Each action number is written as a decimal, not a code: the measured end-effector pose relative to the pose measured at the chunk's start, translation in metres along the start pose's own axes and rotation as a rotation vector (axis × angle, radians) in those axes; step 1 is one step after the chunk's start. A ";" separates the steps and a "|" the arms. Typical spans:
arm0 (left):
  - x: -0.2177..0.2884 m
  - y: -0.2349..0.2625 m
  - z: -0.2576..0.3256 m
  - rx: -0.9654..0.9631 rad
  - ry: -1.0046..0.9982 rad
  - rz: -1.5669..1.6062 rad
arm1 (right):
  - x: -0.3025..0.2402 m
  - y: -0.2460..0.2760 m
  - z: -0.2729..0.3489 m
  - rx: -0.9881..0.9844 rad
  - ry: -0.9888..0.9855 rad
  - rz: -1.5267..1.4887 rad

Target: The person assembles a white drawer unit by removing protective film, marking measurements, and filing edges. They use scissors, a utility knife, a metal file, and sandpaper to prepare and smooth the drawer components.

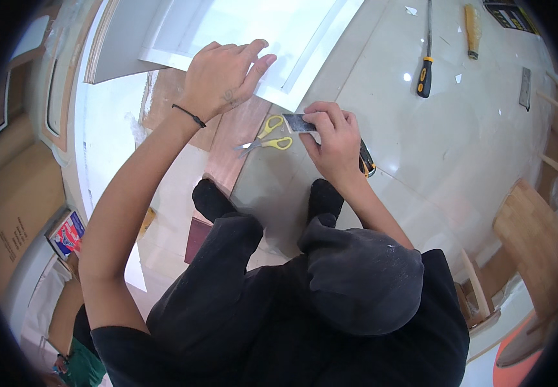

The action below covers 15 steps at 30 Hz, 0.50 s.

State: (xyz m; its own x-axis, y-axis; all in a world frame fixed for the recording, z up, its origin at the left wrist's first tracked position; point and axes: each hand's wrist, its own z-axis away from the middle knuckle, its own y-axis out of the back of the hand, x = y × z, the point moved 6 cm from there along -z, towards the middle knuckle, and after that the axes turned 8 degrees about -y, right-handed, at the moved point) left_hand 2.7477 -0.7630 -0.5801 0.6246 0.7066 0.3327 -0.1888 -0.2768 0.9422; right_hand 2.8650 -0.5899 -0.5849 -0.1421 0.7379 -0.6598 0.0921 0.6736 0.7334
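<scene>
On the floor: a person crouches in dark clothes, both feet in black socks, forearms reaching toward 12 o'clock.
Left hand (224,77): laid palm down, fingers spread fairly wide and flat, on the near edge of a white framed panel (253,32); it holds nothing, only presses on the panel. A thin black band circles the wrist.
Right hand (334,138): fingers closed narrowly around a small grey sanding block (297,122), thumb and fingertips pinching its right end; the block touches the panel's near corner, at about 9 o'clock from the hand.
White framed panel: lies flat at 12 o'clock of the person, tilted across the floor, its near edge under the left hand.
Scissors (267,138): yellow handles, blades pointing to 9 o'clock, lying between the two hands, just beside the block and partly on a reddish wooden board (233,148).
Black-and-yellow tool (367,161): mostly hidden under the right wrist (its kind cannot be told).
Screwdriver (426,61): black and yellow handle, at 1 o'clock, well apart from the hands.
Wooden-handled tool (472,29): near the screwdriver, farther toward 1 o'clock.
Floor (446,148): pale glossy tile with small white scraps.
Wooden stool (537,238): at 4 o'clock.
</scene>
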 end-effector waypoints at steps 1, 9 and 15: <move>0.000 0.000 0.000 0.001 -0.011 -0.021 | 0.000 -0.001 0.000 -0.013 0.007 0.010; 0.004 0.003 -0.002 0.072 -0.078 -0.067 | -0.002 -0.008 -0.003 0.133 0.038 -0.060; 0.003 0.002 0.000 0.078 -0.076 -0.066 | -0.008 -0.009 -0.009 0.062 0.059 0.025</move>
State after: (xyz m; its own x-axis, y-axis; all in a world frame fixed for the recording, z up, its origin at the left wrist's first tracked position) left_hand 2.7495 -0.7616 -0.5773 0.6899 0.6745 0.2629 -0.0872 -0.2830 0.9551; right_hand 2.8564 -0.6019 -0.5849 -0.1965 0.7521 -0.6291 0.1567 0.6574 0.7370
